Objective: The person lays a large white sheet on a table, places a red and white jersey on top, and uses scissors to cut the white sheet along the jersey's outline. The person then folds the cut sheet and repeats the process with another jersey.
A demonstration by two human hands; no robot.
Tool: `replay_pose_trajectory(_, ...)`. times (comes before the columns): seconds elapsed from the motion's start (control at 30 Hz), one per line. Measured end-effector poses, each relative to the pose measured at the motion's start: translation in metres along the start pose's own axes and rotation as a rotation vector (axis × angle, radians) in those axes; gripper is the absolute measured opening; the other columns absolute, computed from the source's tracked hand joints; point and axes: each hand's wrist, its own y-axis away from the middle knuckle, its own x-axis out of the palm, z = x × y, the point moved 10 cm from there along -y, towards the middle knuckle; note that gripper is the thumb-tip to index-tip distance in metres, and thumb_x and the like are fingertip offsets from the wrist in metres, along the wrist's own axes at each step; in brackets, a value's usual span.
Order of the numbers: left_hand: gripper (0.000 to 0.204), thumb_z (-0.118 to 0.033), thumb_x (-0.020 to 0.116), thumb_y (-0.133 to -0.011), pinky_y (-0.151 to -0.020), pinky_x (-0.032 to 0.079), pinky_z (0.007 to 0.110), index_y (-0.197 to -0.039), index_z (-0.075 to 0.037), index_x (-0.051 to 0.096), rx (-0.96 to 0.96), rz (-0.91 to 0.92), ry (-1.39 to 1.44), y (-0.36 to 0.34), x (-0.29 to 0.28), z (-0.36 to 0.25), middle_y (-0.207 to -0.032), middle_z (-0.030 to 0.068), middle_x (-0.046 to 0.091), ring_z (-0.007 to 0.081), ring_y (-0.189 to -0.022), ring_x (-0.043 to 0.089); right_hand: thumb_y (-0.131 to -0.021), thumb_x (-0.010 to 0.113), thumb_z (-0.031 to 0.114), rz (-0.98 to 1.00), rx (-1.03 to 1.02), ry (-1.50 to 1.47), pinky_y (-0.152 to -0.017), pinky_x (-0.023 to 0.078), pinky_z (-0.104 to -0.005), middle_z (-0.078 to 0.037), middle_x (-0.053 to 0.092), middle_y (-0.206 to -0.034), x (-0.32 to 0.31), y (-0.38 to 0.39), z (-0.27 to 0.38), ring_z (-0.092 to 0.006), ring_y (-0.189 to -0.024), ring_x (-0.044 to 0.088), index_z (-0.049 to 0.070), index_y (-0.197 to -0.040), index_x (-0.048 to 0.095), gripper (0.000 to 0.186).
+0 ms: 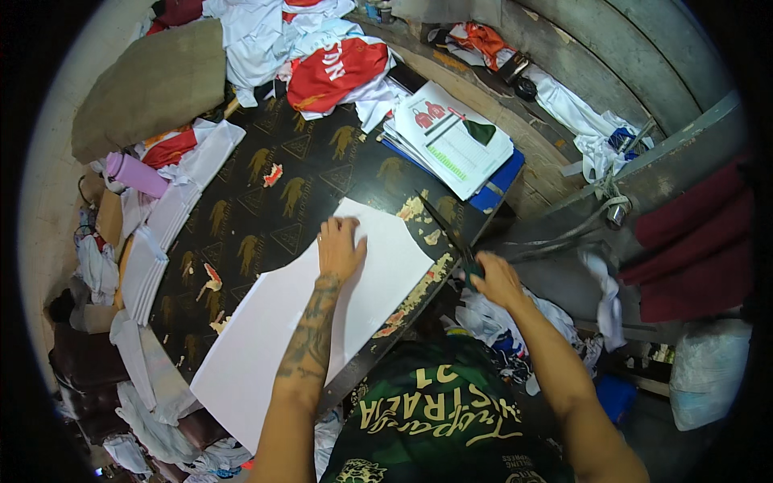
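A cut panel of white fabric [266,330], apparently a stack of layers, lies across the dark tabletop and reaches its near edge. My left hand [340,245] rests on the upper part of this panel, fingers spread and pressing down. At the table's right edge my right hand [495,278] is closed around the dark handles of a pair of scissors [444,225]. Their long blades point away and to the left over the tabletop, just beyond the panel's right corner. To the right of my right hand, a blurred white fabric scrap [604,294] appears in mid-air.
The worn dark table [266,193] has peeling patches. Stacked white fabric pieces [173,209] and a pink bottle [137,175] line its left side. Papers [455,141] on a blue folder and a red-and-white garment pile [338,76] sit at the far side. A metal post [684,141] stands right.
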Motion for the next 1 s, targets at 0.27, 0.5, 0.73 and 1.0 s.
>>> replay_pose_trajectory(0.27, 0.032, -0.028, 0.077, -0.092, -0.090, 0.046, 0.047, -0.113, -0.007, 0.065, 0.012, -0.112, -0.043, -0.008, 0.014, -0.058, -0.110, 0.0135, 0.061, 0.0336, -0.106, 0.059, -0.094, 0.076, 0.027, -0.073, -0.077, 0.252, -0.097, 0.056, -0.0494, -0.015, 0.062, -0.124, -0.008, -0.071, 0.028, -0.0378, -0.121, 0.062, 0.006, -0.128, 0.060, 0.043)
replay_pose_trajectory(0.5, 0.023, -0.019, 0.074, -0.094, -0.085, 0.046, 0.043, -0.110, -0.004, 0.067, -0.238, -0.131, 0.249, 0.027, -0.004, -0.089, -0.098, 0.0137, 0.062, 0.0324, -0.092, 0.060, -0.096, 0.074, 0.026, -0.320, -0.021, -0.077, -0.093, 0.055, -0.0502, -0.019, 0.063, -0.118, -0.079, -0.150, -0.019, -0.0405, -0.109, 0.066, 0.005, -0.119, 0.066, 0.032)
replay_pose_trajectory(0.73, 0.019, -0.010, 0.074, -0.092, -0.084, 0.050, 0.042, -0.108, -0.003, 0.067, -0.196, 0.061, 0.351, 0.054, 0.012, -0.151, -0.095, 0.0139, 0.063, 0.0326, -0.092, 0.064, -0.094, 0.077, 0.016, -0.466, 0.049, 0.041, -0.076, 0.051, -0.0426, -0.013, 0.067, -0.095, -0.136, -0.265, -0.067, -0.0315, -0.081, 0.065, 0.003, -0.101, 0.074, 0.015)
replay_pose_trajectory(1.0, 0.064, -0.015, 0.084, -0.091, -0.110, 0.048, 0.040, -0.149, -0.007, 0.056, -0.344, 0.029, 0.970, -0.014, 0.013, -0.151, -0.143, 0.0093, 0.059, 0.0218, -0.136, 0.055, -0.098, 0.078, 0.013, -0.039, -0.109, -1.010, -0.062, 0.037, -0.0229, 0.005, 0.063, -0.085, -0.138, -0.183, 0.037, -0.0035, -0.072, 0.048, -0.001, -0.107, 0.078, 0.016)
